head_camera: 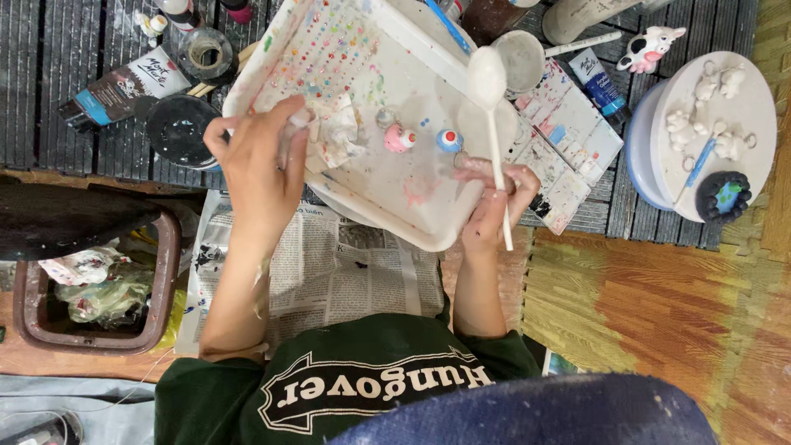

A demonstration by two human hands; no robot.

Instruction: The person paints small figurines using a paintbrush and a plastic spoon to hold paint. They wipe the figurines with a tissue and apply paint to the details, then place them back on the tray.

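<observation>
Green sweatshirt [362, 383] is filling the bottom edge nearest the lens; both bare forearms are reaching up from it to a white paint-stained tray [412, 210].

Key relation: white plastic spoon [489, 99] is sitting in the right hand [493, 208]. Long axis is running near vertical in view, bowl end up and away from the body, handle tail poking out below the fingers toward the chest. Bowl is hovering over the tray's right part, up and right of two small painted figures: pink one [400, 138] and blue one [449, 140], both lying mid-tray, just beside each other. So the figures are lying left of and above the right-hand grip, and the right hand is slightly closer to the blue one.

Right hand: fingers curling closed around the lower handle, also pressing at the tray's near-right corner; can't tell how much of the tray's weight it's carrying.

Left hand [259, 165]: wrapping over the tray's left rim, back of hand to camera, fingertips touching a crumpled white rag [338, 136] on the tray. Closed grip, but whether on rim, rag or both I can't tell.

Tray is being held tilted over newspaper [346, 272]. Round white board [717, 124] with unpainted figures well to the right; brown bin [99, 288] left.
</observation>
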